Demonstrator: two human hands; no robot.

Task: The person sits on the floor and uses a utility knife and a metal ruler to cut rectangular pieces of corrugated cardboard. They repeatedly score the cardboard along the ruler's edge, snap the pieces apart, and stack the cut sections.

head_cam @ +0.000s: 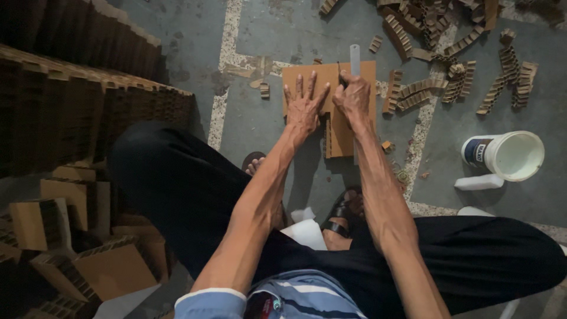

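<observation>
A brown cardboard sheet (349,136) lies on the concrete floor in front of me. My left hand (304,105) presses flat on it with fingers spread. My right hand (353,97) is closed around a thin dark tool, a pen or a blade, with its tip on the cardboard beside a pale ruler (355,58) that lies along the sheet's right part. I sit with my legs in dark trousers apart, sandalled feet under my arms.
Stacks of corrugated cardboard (88,100) rise at the left, with cut pieces lower left. Several cardboard strips (455,71) litter the floor upper right. A white plastic tub (509,155) lies on its side at the right beside a small white bottle (478,182).
</observation>
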